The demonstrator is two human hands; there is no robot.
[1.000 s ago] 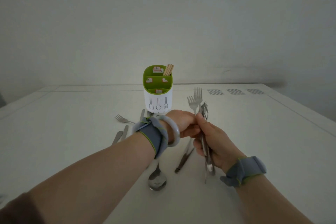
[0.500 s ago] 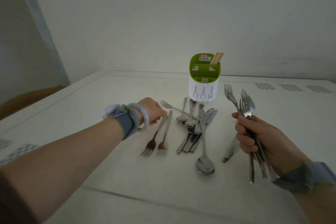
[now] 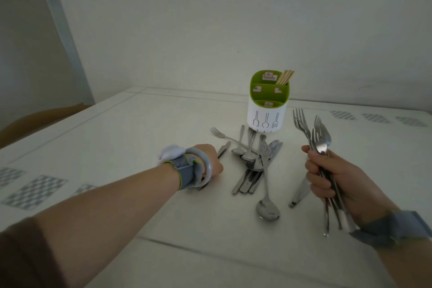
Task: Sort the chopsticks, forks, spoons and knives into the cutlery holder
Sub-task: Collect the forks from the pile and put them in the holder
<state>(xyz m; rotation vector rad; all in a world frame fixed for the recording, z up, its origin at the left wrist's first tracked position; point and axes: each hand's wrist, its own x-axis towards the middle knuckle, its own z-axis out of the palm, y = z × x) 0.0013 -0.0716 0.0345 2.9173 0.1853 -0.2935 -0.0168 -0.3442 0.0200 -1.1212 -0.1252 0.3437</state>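
Observation:
The white and green cutlery holder (image 3: 266, 116) stands at the back of the table, with wooden chopsticks (image 3: 285, 77) in its rear right compartment. My right hand (image 3: 327, 179) grips a bundle of forks (image 3: 314, 134) upright, tines up, to the right of the holder. My left hand (image 3: 211, 159) rests fisted on the table left of the cutlery pile (image 3: 254, 162). A fork handle (image 3: 224, 150) sticks out past its knuckles; the fingers are hidden. A big spoon (image 3: 268, 210) and a knife (image 3: 300, 192) lie nearer to me.
One more fork (image 3: 217, 132) lies left of the holder. The white table (image 3: 140, 138) has checkered markers at its left (image 3: 35, 189) and back right (image 3: 374, 117). A wall stands right behind the table.
My hands have parted. The left hand has moved left and come down onto the two forks lying there. The right hand still holds its forks, now further right.

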